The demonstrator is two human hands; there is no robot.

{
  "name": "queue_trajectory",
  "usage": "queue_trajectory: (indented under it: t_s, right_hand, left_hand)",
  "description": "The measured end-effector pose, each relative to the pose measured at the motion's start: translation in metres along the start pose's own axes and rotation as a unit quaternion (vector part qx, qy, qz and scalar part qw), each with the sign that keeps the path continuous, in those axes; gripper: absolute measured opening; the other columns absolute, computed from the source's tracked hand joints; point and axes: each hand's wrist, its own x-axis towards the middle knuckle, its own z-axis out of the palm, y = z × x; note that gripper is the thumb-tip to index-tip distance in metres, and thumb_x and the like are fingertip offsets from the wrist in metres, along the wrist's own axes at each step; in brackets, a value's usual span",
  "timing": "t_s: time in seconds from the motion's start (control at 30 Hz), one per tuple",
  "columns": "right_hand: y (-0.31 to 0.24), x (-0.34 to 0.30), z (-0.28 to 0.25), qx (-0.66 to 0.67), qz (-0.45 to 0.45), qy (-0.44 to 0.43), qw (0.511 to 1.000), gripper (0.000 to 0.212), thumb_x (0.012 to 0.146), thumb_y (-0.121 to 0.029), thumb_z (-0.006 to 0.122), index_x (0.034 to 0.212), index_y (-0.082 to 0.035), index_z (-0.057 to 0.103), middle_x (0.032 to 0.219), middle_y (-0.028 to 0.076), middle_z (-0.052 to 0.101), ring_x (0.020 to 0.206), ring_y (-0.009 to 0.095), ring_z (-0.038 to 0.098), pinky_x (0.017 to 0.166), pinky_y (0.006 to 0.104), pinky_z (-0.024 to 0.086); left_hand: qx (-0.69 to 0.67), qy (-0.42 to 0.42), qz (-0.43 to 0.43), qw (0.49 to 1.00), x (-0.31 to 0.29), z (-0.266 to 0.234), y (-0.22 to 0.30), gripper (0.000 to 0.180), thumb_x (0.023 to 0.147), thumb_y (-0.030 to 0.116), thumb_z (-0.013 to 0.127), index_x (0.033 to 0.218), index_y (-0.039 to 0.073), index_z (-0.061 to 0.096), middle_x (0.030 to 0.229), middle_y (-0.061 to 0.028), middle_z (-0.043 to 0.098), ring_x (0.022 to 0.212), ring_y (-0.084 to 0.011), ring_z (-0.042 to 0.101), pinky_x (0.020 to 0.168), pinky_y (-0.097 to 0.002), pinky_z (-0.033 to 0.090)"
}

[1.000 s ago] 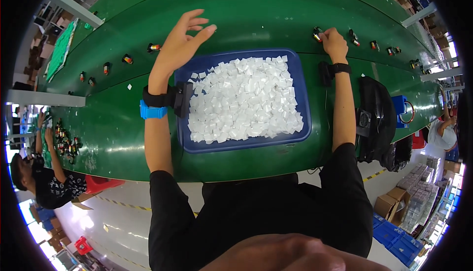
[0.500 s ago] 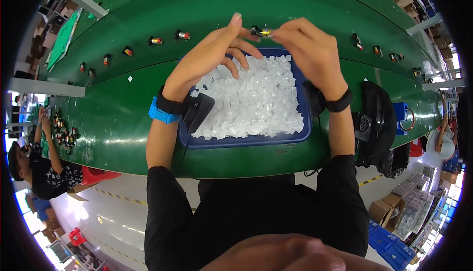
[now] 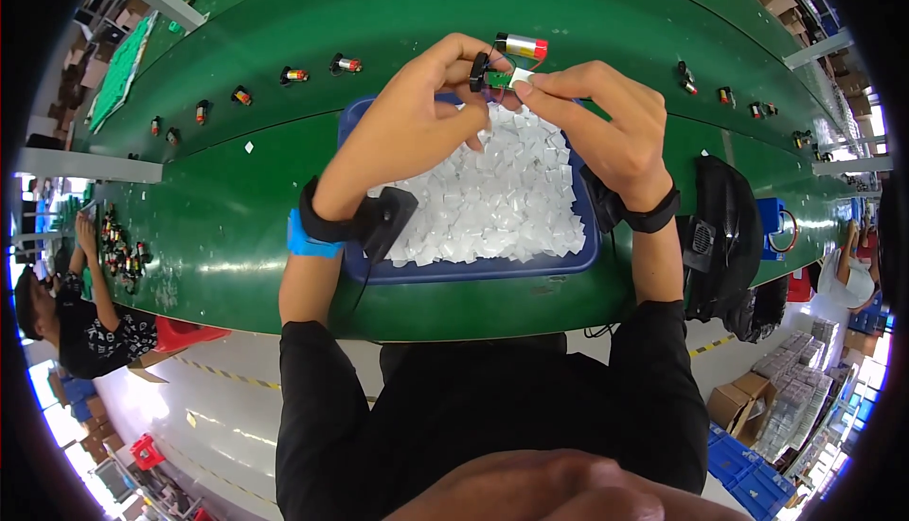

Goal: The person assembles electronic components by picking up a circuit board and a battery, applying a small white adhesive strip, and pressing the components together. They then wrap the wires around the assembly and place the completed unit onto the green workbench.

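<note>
Left hand: this hand (image 3: 417, 95) grips the black end piece (image 3: 479, 72) of a small wired assembly; I can't make out every fingertip behind it.
Right hand: thumb and forefinger of this hand (image 3: 611, 123) pinch a small white piece (image 3: 520, 77) at the right end of the assembly's green board (image 3: 498, 78); whether it is stuck down I can't tell.
Wired assembly: held up between both hands, over the far edge of the tray, its silver cylinder (image 3: 523, 46) with a red end lying just beyond the board.
Blue tray: this tray (image 3: 464, 274) sits below the hands, heaped with white squares (image 3: 488, 204).
Green table: similar units lie spaced out along the table (image 3: 227, 265), some to the left (image 3: 347, 64), others to the right (image 3: 687, 78).
Right side: a black bag (image 3: 729, 232) rests by the right forearm.
</note>
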Motion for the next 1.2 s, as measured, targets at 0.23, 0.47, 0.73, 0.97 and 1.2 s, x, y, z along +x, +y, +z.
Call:
queue_trajectory:
  t_s: [0.23, 0.47, 0.73, 0.97, 1.2]
  right_hand:
    - [0.003, -0.001, 0.001, 0.006, 0.0, 0.002, 1.0, 0.025, 0.066, -0.002, 0.079, 0.091, -0.004, 0.078, 0.085, 0.006, 0.071, 0.07, 0.019, 0.07, 0.057, 0.0251, 0.055]
    - [0.001, 0.0, 0.0, 0.016, -0.003, 0.033, 0.999, 0.019, 0.07, -0.001, 0.08, 0.088, -0.005, 0.078, 0.084, 0.006, 0.071, 0.067, 0.017, 0.069, 0.057, 0.025, 0.055]
    - [0.001, 0.006, -0.004, 0.13, 0.116, 0.012, 0.985, 0.02, 0.078, 0.0, 0.079, 0.098, -0.002, 0.075, 0.096, 0.008, 0.067, 0.076, 0.017, 0.069, 0.066, 0.0249, 0.057]
    - [-0.007, 0.001, 0.001, 0.185, 0.291, 0.007, 0.939, 0.018, 0.085, -0.001, 0.075, 0.102, 0.0, 0.069, 0.099, 0.007, 0.065, 0.083, 0.015, 0.068, 0.073, 0.0268, 0.058]
    - [-0.006, 0.0, 0.0, 0.179, 0.299, -0.02, 0.937, 0.018, 0.085, -0.001, 0.075, 0.101, 0.0, 0.067, 0.097, 0.006, 0.064, 0.084, 0.015, 0.067, 0.071, 0.0265, 0.057]
  left_hand:
    - [-0.12, -0.088, -0.09, 0.985, 0.004, -0.017, 0.008, 0.039, 0.09, -0.003, 0.061, 0.128, -0.002, 0.053, 0.119, -0.012, 0.062, 0.097, -0.0171, 0.067, 0.073, -0.0313, 0.06]
    - [-0.052, -0.046, 0.064, 0.996, 0.003, -0.007, 0.0, 0.038, 0.094, 0.005, 0.066, 0.129, -0.002, 0.053, 0.12, -0.0121, 0.061, 0.096, -0.017, 0.065, 0.076, -0.0325, 0.061]
    - [-0.042, -0.044, 0.035, 0.998, 0.003, -0.011, 0.006, 0.038, 0.094, 0.01, 0.069, 0.127, -0.002, 0.055, 0.114, -0.0115, 0.062, 0.094, -0.0151, 0.065, 0.076, -0.0304, 0.061]
    - [-0.007, -0.006, 0.05, 0.999, 0.0, 0.001, 0.007, 0.04, 0.093, 0.013, 0.071, 0.127, -0.001, 0.056, 0.108, -0.0109, 0.064, 0.09, -0.0138, 0.066, 0.073, -0.029, 0.061]
    - [0.005, -0.003, 0.041, 0.999, 0.001, 0.002, 0.007, 0.041, 0.092, 0.011, 0.072, 0.128, -0.001, 0.056, 0.104, -0.0116, 0.067, 0.087, -0.0135, 0.066, 0.071, -0.0286, 0.061]
